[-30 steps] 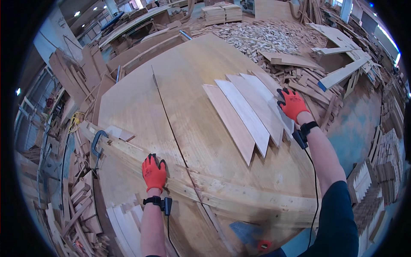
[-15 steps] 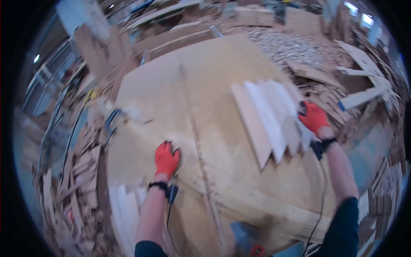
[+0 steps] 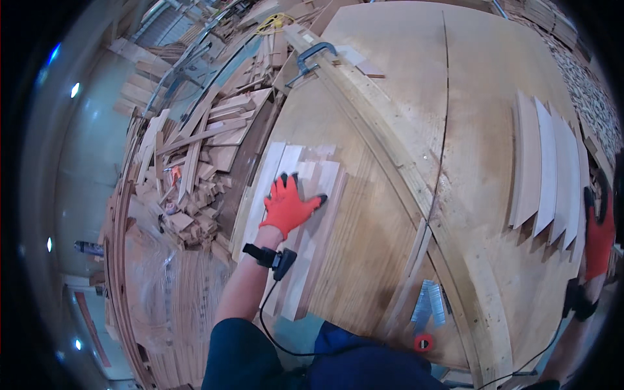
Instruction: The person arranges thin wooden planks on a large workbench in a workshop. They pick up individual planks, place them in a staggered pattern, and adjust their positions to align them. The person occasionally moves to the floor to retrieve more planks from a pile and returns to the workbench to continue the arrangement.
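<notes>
My left hand (image 3: 288, 207), in a red glove with dark fingertips, lies with fingers spread on a stack of pale wooden strips (image 3: 316, 227) at the table's left edge. My right hand (image 3: 599, 227), gloved the same way, is at the far right beside a row of boards (image 3: 546, 162) with angled ends. Its thumb and fingers are apart; whether it touches the outermost board I cannot tell. Both hands appear to hold nothing. The boards lie side by side on the large wooden tabletop (image 3: 370, 247), their pointed ends toward me.
A curved wooden rail (image 3: 390, 146) crosses the tabletop, with a blue-grey clamp (image 3: 315, 57) at its far end. Silver ridged strips (image 3: 429, 304) and a red round object (image 3: 424, 342) lie near the front edge. Wood offcuts (image 3: 201, 156) are heaped at left, wood chips (image 3: 578, 78) at far right.
The view has swung left and down. My left hand has moved from the bare tabletop onto the stack of strips. My right hand stays by the angled boards, its fingers now further apart.
</notes>
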